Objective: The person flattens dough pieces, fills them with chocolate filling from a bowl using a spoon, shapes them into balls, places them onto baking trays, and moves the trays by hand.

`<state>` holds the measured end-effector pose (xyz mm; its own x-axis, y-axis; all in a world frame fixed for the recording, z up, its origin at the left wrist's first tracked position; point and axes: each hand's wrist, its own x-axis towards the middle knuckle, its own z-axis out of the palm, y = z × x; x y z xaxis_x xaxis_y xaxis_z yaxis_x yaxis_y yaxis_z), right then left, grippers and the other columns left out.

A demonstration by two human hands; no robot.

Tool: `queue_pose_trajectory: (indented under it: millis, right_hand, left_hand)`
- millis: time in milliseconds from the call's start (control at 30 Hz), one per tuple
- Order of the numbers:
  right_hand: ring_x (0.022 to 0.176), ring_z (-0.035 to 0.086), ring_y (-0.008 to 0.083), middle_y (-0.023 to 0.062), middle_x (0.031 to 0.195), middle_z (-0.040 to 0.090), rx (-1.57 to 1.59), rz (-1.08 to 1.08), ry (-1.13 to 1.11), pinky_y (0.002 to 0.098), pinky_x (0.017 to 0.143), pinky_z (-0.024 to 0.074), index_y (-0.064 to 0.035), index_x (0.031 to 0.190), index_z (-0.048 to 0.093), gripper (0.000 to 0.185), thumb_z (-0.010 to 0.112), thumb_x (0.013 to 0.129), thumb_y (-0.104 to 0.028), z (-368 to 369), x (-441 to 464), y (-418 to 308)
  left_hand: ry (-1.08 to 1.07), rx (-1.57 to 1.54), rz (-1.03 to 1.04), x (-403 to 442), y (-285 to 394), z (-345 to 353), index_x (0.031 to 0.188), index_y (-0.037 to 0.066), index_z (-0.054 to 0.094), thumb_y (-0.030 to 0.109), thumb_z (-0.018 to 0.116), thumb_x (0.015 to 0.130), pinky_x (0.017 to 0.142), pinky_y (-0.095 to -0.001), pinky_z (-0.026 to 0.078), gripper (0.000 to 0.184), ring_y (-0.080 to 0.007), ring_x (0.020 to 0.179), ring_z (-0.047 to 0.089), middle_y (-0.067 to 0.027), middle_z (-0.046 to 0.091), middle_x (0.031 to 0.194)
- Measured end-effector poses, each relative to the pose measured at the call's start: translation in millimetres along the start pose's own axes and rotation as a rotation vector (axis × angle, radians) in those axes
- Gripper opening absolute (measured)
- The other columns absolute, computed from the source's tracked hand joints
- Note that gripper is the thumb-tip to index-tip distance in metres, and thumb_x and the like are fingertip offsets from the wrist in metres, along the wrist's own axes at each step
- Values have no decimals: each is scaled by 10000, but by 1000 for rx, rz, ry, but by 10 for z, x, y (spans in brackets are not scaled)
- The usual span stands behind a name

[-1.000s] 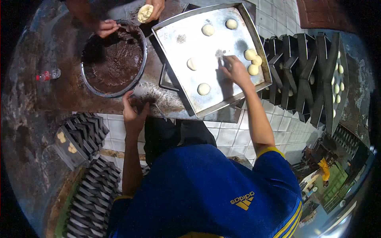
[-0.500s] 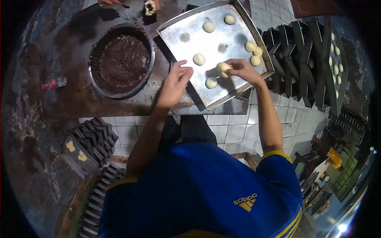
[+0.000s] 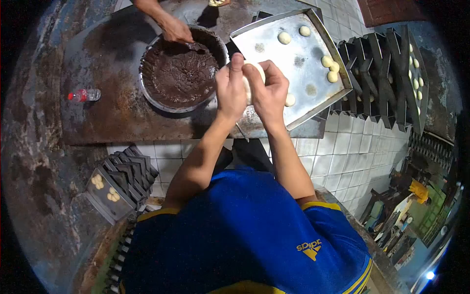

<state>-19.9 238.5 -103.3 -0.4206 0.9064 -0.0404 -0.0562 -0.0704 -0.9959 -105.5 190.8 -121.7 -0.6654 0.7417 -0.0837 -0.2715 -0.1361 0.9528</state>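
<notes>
Both hands are together over the table edge, between a bowl and a baking tray. A pale dough ball [image 3: 248,91] is pinched between them and partly covered by the fingers. My left hand [image 3: 231,90] grips its left side, thumb pointing up. On the other side my right hand [image 3: 269,93] closes round it with bent fingers. The metal baking tray [image 3: 298,78] lies tilted just right of the hands, with several round dough balls [image 3: 284,37] on it. One more dough ball [image 3: 290,100] sits beside my right wrist.
Left of my hands stands a round metal bowl [image 3: 147,93] of dark brown filling [image 3: 181,73]. A co-worker's hand [image 3: 177,30] reaches into it with a spoon. A plastic bottle [image 3: 84,95] lies at left. Stacked trays [image 3: 377,73] stand at right, others [image 3: 125,176] lower left.
My right hand has lifted the dough ball from the tray and met my left hand, which now grips it too. The co-worker's hand has moved into the bowl. The view has shifted.
</notes>
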Motion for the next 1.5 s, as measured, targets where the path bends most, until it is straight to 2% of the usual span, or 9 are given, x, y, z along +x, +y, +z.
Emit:
queue_pose_trajectory:
  millis: [100,367,500,567,667,833,933,1167,1500]
  right_hand:
    - [767,619,61,30,855,736,113,-4,-23,234,682,495,32,932,737,196,747,1001,-151,237,21,-77]
    - [722,578,32,-3,825,710,107,-36,-90,222,611,444,66,991,764,332,693,1059,-251,687,-80,-256]
    - [734,584,26,12,861,735,110,175,-339,212,586,450,66,1031,770,355,663,1075,-269,742,-244,-632]
    - [732,640,116,72,908,755,-277,51,-471,302,649,510,51,1134,760,298,653,1055,-216,708,-302,-745]
    - [723,624,308,177,833,629,-783,-121,-391,406,722,508,1,1180,758,347,618,1059,-292,624,-268,-604]
    - [994,712,453,318,1081,695,-1245,197,-270,534,872,558,45,988,735,637,635,987,-584,-203,-623,1630]
    - [945,701,502,256,1110,666,-1445,6,-295,535,838,587,14,1201,586,296,617,927,-94,-727,-1422,3012]
    - [1010,704,441,231,1124,691,-1288,250,-477,507,892,563,-28,1192,569,263,663,947,-52,-475,-1413,2522]
    - [1098,648,430,225,1160,632,-877,-334,-469,519,923,532,-73,1311,627,421,593,909,47,988,791,1729]
  left_hand:
    - [-108,-571,-230,24,36,-361,1264,-1,608,571,489,1094,862,-293,534,609,-115,962,663,-31,689,1057]
    - [-216,-429,-155,55,420,-1017,993,35,698,248,665,1065,690,-203,517,227,-31,748,626,-1,693,930]
    - [-268,-335,22,21,182,-1194,1179,75,571,607,564,1034,718,-251,551,552,-97,891,666,-52,683,1023]
    - [-418,342,364,-42,-192,-1334,1233,51,561,348,829,897,916,-345,560,522,-152,1076,657,-47,666,1193]
    - [-423,-201,117,-301,-45,-1276,1383,19,544,13,907,729,996,-355,543,748,-187,1119,672,-77,699,1220]
    - [-422,334,17,-277,-193,-1783,1247,-3,658,116,896,737,991,-416,546,575,-305,1080,704,-167,729,1190]
    - [-391,780,65,-175,-44,-2069,1193,-1,698,148,866,748,992,-455,539,498,-401,1061,689,-212,719,1207]
    - [-138,983,211,-229,-125,-3117,1157,-22,690,101,798,726,939,-471,570,460,-410,1037,707,-233,729,1117]
    - [203,886,4,-511,57,-3443,1132,-35,698,46,800,780,860,-415,579,375,-325,983,765,-196,766,1017]
